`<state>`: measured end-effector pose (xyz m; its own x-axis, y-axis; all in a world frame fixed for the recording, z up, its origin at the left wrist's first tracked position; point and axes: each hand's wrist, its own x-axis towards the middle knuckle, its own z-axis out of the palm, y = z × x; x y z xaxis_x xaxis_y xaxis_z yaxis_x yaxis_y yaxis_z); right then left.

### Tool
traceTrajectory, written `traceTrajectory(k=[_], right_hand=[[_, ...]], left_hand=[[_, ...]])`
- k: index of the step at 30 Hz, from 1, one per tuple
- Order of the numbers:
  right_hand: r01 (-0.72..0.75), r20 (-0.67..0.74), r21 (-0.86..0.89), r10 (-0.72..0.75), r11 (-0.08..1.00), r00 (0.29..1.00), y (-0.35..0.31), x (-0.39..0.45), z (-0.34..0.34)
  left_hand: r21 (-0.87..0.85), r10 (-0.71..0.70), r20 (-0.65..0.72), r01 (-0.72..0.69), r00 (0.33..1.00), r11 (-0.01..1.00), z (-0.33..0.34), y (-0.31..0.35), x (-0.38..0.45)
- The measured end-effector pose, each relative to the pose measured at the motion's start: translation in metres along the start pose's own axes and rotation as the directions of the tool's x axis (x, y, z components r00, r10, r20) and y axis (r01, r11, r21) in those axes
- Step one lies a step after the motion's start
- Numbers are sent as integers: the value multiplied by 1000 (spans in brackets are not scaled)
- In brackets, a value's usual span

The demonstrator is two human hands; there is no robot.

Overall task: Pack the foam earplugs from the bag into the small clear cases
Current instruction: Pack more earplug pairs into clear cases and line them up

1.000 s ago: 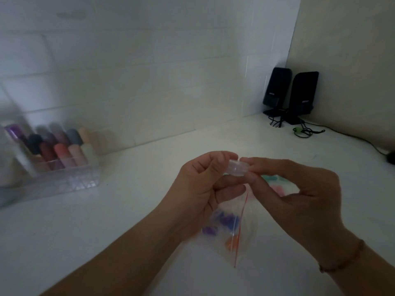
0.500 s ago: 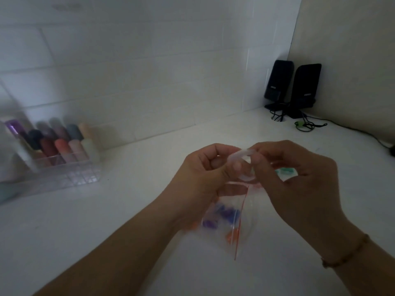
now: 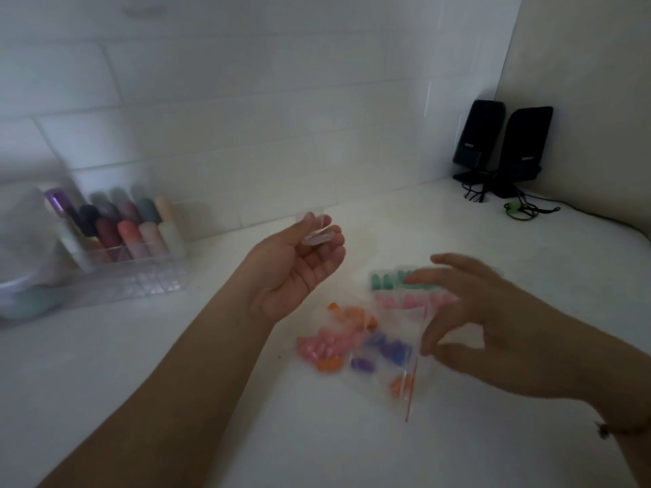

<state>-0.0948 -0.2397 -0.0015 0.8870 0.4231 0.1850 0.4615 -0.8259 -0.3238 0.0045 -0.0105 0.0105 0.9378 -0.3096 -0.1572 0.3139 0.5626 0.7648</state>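
While left hand (image 3: pixel 299 269) pinches clear case (image 3: pixel 317 232), right hand (image 3: pixel 493 332) hovers spread above earplug bag (image 3: pixel 380 350).

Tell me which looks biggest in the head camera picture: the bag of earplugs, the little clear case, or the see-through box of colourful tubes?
1. See-through box and bag: they look alike, too close to rank.
2. Clear case, pinched by the left hand: plainly smallest.

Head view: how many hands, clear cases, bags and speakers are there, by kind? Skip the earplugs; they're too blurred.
Hands: 2, the left hand and the right hand
Clear case: 1, in the left hand's grip
Bag: 1, lying on the counter
Speakers: 2, in the far corner
Total: 6
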Motion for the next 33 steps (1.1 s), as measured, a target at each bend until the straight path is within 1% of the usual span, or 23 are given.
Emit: traceTrajectory(k=[1, 2, 3, 5, 7, 9, 12, 18, 21, 23, 26, 28, 31, 33], right_hand=[[23, 75, -27, -21, 999, 997, 0, 0, 4], [43, 104, -27, -40, 999, 994, -2, 1, 8], [55, 95, -10, -54, 998, 994, -5, 3, 12], [89, 18, 19, -89, 996, 996, -10, 7, 20], [104, -82, 39, -100, 994, 992, -14, 12, 26], [83, -157, 73, -71, 994, 985, -16, 16, 33], [60, -228, 35, -50, 998, 972, -19, 21, 43], [-47, -252, -90, 23, 995, 967, -25, 32, 60], [-99, -235, -79, 78, 992, 969, -28, 38, 63], [-108, -251, -77, 86, 991, 964, -30, 39, 64], [-62, -327, -72, 35, 995, 944, -30, 39, 64], [-16, -352, -60, -6, 998, 936, -30, 37, 61], [42, -324, 12, -36, 999, 945, -30, 31, 47], [36, -287, 77, -12, 996, 958, -27, 24, 30]], left_hand=[[-31, -13, -21, 12, 1000, 999, -1, -1, 1], [-54, -21, -35, 19, 999, 998, -2, -2, 2], [-72, -24, -43, 21, 999, 997, -1, -3, 2], [-91, -25, -52, 20, 998, 996, 0, -5, 2], [-74, -17, -70, 11, 997, 997, 0, -6, 3], [-29, -10, -82, 7, 997, 1000, 0, -5, 3], [5, -34, -65, 34, 997, 999, 1, -3, 1], [79, -47, 11, 46, 999, 996, 1, -1, -4], [104, -40, 37, 36, 999, 994, 3, -1, -4], [103, -34, 51, 29, 998, 994, 3, -2, -3], [118, -47, 75, 37, 996, 992, 2, -3, -3], [128, -58, 91, 46, 994, 991, 1, -3, -3], [110, -70, 117, 57, 991, 992, 0, -2, -3], [96, -54, 135, 41, 989, 995, 1, 0, -4]])
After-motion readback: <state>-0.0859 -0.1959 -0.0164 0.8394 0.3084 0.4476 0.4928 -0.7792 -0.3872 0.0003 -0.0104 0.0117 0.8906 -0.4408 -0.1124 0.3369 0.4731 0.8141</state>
